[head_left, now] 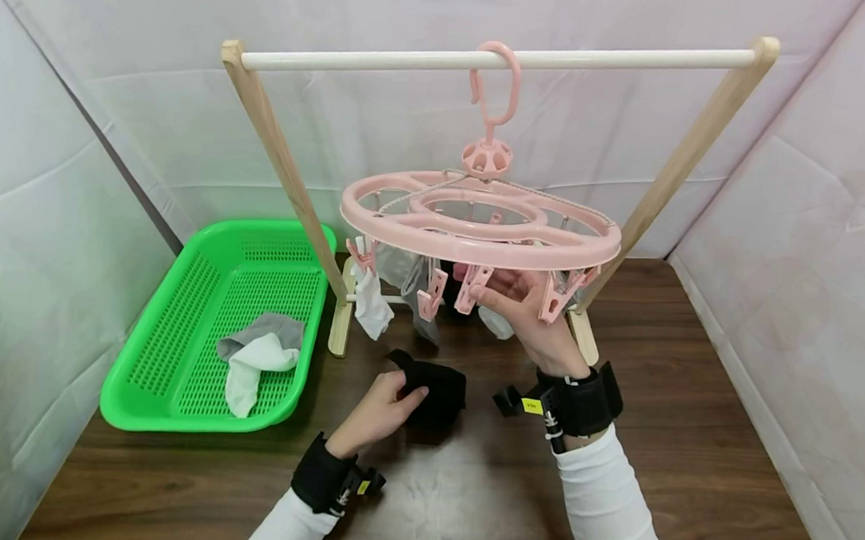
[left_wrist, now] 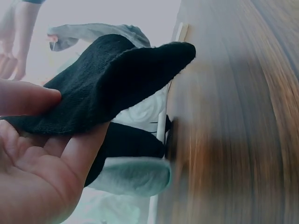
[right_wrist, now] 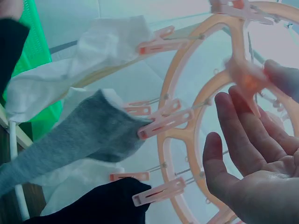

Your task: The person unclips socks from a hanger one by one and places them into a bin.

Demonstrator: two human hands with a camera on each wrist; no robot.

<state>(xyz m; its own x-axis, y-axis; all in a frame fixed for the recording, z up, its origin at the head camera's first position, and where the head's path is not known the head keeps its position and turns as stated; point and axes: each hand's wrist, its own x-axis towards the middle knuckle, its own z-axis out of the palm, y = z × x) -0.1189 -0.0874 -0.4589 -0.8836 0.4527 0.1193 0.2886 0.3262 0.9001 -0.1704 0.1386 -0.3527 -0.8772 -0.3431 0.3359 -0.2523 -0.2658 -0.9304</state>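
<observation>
My left hand pinches a black sock by one end, thumb on top, low in front of the rack. In the left wrist view the sock spreads away from the thumb. My right hand is under the front rim of a pink round clip hanger, holding a pink clothespin between thumb and fingers. The right wrist view shows that clothespin blurred at the thumb tip. Other clips hold a white sock, a grey sock and a black sock.
The hanger hooks over the white bar of a wooden stand. Left of it sits a green basket with a grey sock and a white sock. Free clothespins hang from the rim. Draped white cloth walls the table.
</observation>
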